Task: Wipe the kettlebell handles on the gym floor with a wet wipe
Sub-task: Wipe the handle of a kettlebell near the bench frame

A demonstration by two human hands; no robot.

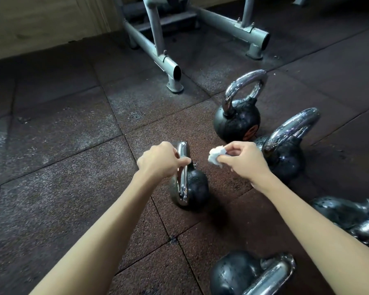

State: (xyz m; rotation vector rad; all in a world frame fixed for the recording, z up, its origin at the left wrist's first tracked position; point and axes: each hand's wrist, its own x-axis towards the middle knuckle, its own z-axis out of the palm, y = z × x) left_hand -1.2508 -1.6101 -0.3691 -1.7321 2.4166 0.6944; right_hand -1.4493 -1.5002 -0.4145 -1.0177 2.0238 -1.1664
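Left hand [161,159] is gripping the chrome handle [182,184] of the small kettlebell [197,186]. Its fingers are curling over the upper part of the loop. The black ball is resting on the floor tile [62,145], just right of the grip and nearer the person.

Right hand [243,161] is pinching a crumpled white wet wipe [216,156] between thumb and fingertips. The wipe is hanging level with the left hand's grip and just to its right. A narrow gap is showing between wipe and handle, so they are not touching.

A second kettlebell [237,122] is standing upright beyond the wipe. A third kettlebell [285,154] is sitting directly behind the right hand, partly hidden by it. A fourth kettlebell [349,216] is lying right of the right forearm, cut by the picture edge. A fifth kettlebell [239,273] is lying on its side nearer than both hands. A grey machine frame [149,47] is standing well beyond the grip.
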